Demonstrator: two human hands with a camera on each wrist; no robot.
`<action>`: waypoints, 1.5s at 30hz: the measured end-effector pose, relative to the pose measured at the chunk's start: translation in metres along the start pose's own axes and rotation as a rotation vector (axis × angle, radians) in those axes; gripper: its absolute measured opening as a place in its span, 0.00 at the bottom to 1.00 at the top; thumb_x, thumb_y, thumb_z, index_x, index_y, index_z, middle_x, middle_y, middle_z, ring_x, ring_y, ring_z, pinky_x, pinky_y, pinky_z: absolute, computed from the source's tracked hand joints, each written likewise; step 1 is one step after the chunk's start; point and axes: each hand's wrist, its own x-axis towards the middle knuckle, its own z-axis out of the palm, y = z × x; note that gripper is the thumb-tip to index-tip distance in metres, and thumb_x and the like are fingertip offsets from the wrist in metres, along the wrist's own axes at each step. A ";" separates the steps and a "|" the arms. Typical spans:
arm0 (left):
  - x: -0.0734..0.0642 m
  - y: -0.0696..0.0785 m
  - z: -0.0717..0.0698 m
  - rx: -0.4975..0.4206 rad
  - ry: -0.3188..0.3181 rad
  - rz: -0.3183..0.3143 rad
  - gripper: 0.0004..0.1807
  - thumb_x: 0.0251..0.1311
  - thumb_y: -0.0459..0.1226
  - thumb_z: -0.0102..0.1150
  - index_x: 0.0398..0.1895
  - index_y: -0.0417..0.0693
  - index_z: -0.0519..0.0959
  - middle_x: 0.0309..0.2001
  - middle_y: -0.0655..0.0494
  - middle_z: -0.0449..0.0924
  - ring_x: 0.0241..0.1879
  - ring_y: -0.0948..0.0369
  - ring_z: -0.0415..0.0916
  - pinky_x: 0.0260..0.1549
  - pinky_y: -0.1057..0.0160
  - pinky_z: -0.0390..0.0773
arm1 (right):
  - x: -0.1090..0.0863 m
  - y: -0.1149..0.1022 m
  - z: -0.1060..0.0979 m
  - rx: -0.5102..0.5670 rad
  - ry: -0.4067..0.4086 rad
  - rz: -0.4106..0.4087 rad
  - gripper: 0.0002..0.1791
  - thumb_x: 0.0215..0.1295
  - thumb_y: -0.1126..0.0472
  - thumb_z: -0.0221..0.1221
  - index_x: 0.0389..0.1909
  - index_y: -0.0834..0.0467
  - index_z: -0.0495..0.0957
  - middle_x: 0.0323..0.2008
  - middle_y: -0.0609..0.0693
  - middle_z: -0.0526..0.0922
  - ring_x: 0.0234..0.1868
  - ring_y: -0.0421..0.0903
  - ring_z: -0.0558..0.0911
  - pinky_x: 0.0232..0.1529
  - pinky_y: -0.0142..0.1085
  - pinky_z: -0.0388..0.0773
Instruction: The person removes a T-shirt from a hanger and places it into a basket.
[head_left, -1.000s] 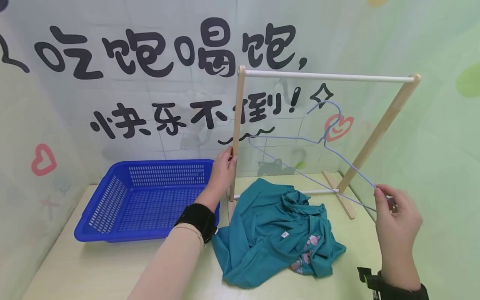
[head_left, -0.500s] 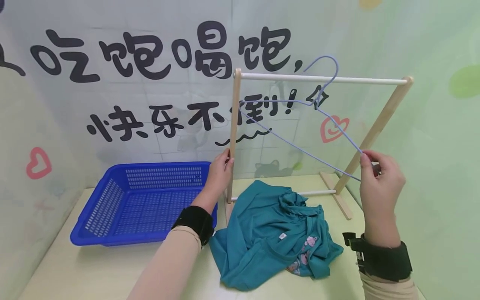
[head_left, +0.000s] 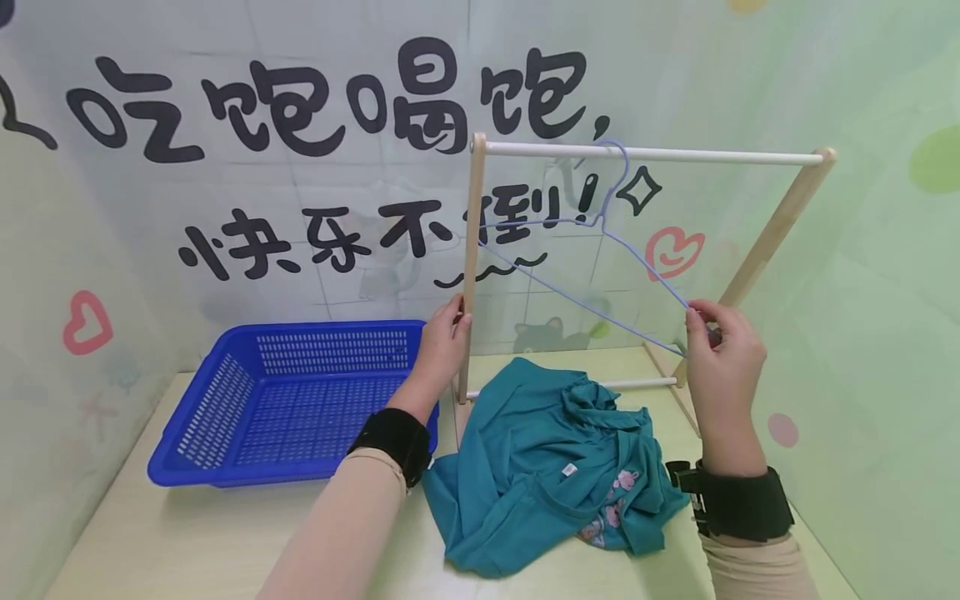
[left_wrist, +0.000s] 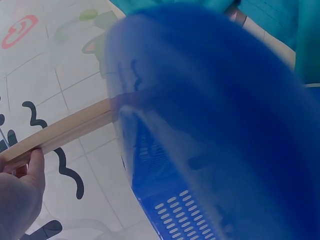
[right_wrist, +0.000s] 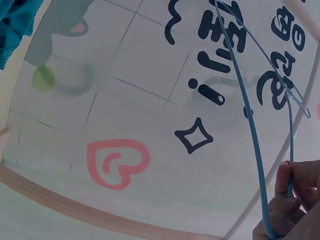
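My left hand (head_left: 444, 337) grips the left wooden post (head_left: 473, 250) of a drying rack; the left wrist view also shows the thumb against the wood. A thin blue-violet wire hanger (head_left: 603, 218) is pinched at its right corner by my right hand (head_left: 723, 354). The hanger slants, with its left end higher and near the left post. Its hook curves over the rack's white top rod (head_left: 720, 156); whether it bears on the rod I cannot tell. Below lies a crumpled teal garment (head_left: 517, 467) with pink flowers and a white label.
Left of the rack stands a blue perforated plastic basket (head_left: 315, 408), partly behind my left forearm. The rack's right post (head_left: 780, 221) leans outward behind my right hand. A lower white rod (head_left: 637, 384) runs behind the garment. Printed sheeting walls surround the pale table (head_left: 247, 533).
My right hand first lifted the hanger up and leftward, its hook rising above the top rod. Then the hanger moved further left and dropped slightly, hook over the rod. My left hand stayed on the post.
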 end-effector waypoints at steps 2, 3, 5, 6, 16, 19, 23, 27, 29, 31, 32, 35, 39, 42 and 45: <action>0.000 0.000 0.000 -0.002 0.001 0.003 0.25 0.73 0.41 0.39 0.71 0.44 0.58 0.62 0.45 0.68 0.64 0.52 0.66 0.59 0.54 0.71 | 0.000 0.000 0.000 -0.008 -0.006 0.000 0.12 0.66 0.60 0.57 0.43 0.63 0.83 0.35 0.55 0.80 0.27 0.33 0.68 0.31 0.19 0.65; 0.000 -0.001 0.000 -0.001 0.002 0.006 0.25 0.73 0.41 0.39 0.71 0.44 0.58 0.62 0.45 0.68 0.64 0.52 0.66 0.59 0.54 0.71 | -0.001 0.000 -0.001 -0.012 -0.009 0.002 0.12 0.66 0.60 0.56 0.43 0.63 0.83 0.36 0.55 0.80 0.27 0.33 0.68 0.31 0.19 0.65; 0.001 -0.001 0.000 0.000 0.005 0.011 0.25 0.73 0.41 0.39 0.71 0.44 0.58 0.61 0.45 0.68 0.63 0.52 0.67 0.59 0.54 0.71 | -0.001 -0.001 -0.001 -0.016 -0.012 0.009 0.12 0.67 0.60 0.56 0.43 0.63 0.83 0.36 0.55 0.80 0.28 0.33 0.68 0.32 0.19 0.65; 0.001 -0.002 0.000 0.001 0.005 0.011 0.25 0.73 0.41 0.39 0.71 0.44 0.58 0.61 0.45 0.68 0.63 0.52 0.67 0.59 0.54 0.71 | -0.001 -0.001 -0.001 -0.018 -0.013 0.011 0.12 0.67 0.60 0.56 0.43 0.63 0.83 0.36 0.55 0.80 0.28 0.33 0.68 0.32 0.19 0.65; 0.001 -0.001 0.000 -0.005 0.003 0.002 0.25 0.73 0.41 0.39 0.71 0.45 0.58 0.61 0.46 0.68 0.64 0.52 0.67 0.59 0.54 0.71 | -0.002 0.002 0.001 -0.022 -0.011 0.032 0.12 0.66 0.61 0.56 0.44 0.62 0.82 0.35 0.51 0.77 0.25 0.37 0.66 0.26 0.23 0.62; 0.001 0.000 -0.001 -0.005 -0.001 0.000 0.26 0.73 0.42 0.39 0.71 0.46 0.58 0.62 0.46 0.68 0.63 0.52 0.67 0.59 0.54 0.71 | -0.001 0.002 0.000 -0.022 -0.013 0.040 0.12 0.66 0.62 0.56 0.45 0.61 0.82 0.36 0.53 0.78 0.25 0.35 0.65 0.27 0.23 0.62; 0.000 0.001 -0.002 -0.005 -0.001 -0.011 0.26 0.73 0.42 0.38 0.71 0.45 0.57 0.62 0.46 0.68 0.64 0.52 0.66 0.59 0.54 0.71 | 0.000 0.003 0.000 -0.014 -0.010 0.021 0.13 0.65 0.64 0.56 0.48 0.61 0.81 0.38 0.57 0.80 0.28 0.31 0.66 0.30 0.24 0.62; 0.001 0.002 -0.003 0.001 0.000 -0.014 0.26 0.73 0.42 0.38 0.71 0.45 0.57 0.62 0.46 0.67 0.64 0.52 0.66 0.59 0.54 0.71 | 0.002 0.004 -0.001 -0.020 -0.011 -0.001 0.14 0.63 0.66 0.56 0.50 0.62 0.80 0.42 0.59 0.81 0.36 0.38 0.72 0.39 0.29 0.64; 0.001 0.002 -0.003 0.003 -0.001 -0.014 0.26 0.73 0.42 0.38 0.71 0.45 0.57 0.62 0.46 0.67 0.64 0.52 0.66 0.59 0.55 0.71 | 0.002 0.003 -0.002 -0.022 -0.021 0.001 0.16 0.63 0.66 0.56 0.51 0.61 0.79 0.46 0.59 0.81 0.43 0.47 0.74 0.49 0.36 0.65; 0.002 0.001 -0.003 0.004 -0.003 -0.015 0.26 0.73 0.42 0.38 0.71 0.45 0.57 0.63 0.46 0.67 0.65 0.52 0.66 0.60 0.55 0.70 | 0.002 0.003 -0.003 -0.017 -0.032 0.003 0.17 0.63 0.66 0.56 0.53 0.61 0.78 0.50 0.59 0.79 0.51 0.54 0.72 0.57 0.47 0.61; 0.002 0.001 -0.003 0.003 -0.003 -0.016 0.26 0.73 0.42 0.38 0.71 0.45 0.57 0.63 0.46 0.67 0.65 0.52 0.65 0.60 0.55 0.70 | 0.001 0.004 -0.004 -0.015 -0.035 0.001 0.17 0.62 0.66 0.56 0.53 0.60 0.77 0.52 0.59 0.78 0.54 0.57 0.71 0.59 0.51 0.59; 0.003 0.002 -0.002 -0.006 0.002 -0.025 0.26 0.73 0.42 0.38 0.71 0.44 0.57 0.62 0.45 0.67 0.64 0.52 0.66 0.60 0.55 0.71 | -0.001 0.006 -0.005 -0.007 -0.031 0.006 0.18 0.61 0.67 0.56 0.54 0.60 0.76 0.57 0.56 0.74 0.61 0.55 0.66 0.62 0.53 0.57; 0.004 0.003 -0.001 -0.008 0.008 -0.022 0.26 0.74 0.41 0.37 0.72 0.43 0.56 0.62 0.45 0.67 0.64 0.52 0.66 0.59 0.56 0.71 | -0.008 0.013 -0.008 0.006 0.024 0.018 0.16 0.59 0.70 0.55 0.50 0.61 0.77 0.52 0.46 0.72 0.57 0.47 0.66 0.57 0.44 0.60; 0.004 0.004 0.000 -0.007 0.011 -0.017 0.26 0.74 0.41 0.37 0.72 0.43 0.56 0.62 0.44 0.67 0.65 0.52 0.65 0.60 0.56 0.71 | -0.015 0.019 -0.009 0.010 0.049 0.017 0.14 0.57 0.72 0.55 0.45 0.63 0.78 0.43 0.32 0.66 0.47 0.38 0.66 0.50 0.35 0.60; 0.004 0.003 0.000 -0.014 0.018 -0.023 0.26 0.74 0.41 0.37 0.71 0.44 0.56 0.62 0.45 0.68 0.64 0.52 0.66 0.60 0.56 0.71 | -0.022 0.025 -0.010 0.006 0.025 0.024 0.14 0.56 0.74 0.54 0.44 0.64 0.78 0.40 0.27 0.61 0.41 0.31 0.63 0.46 0.29 0.60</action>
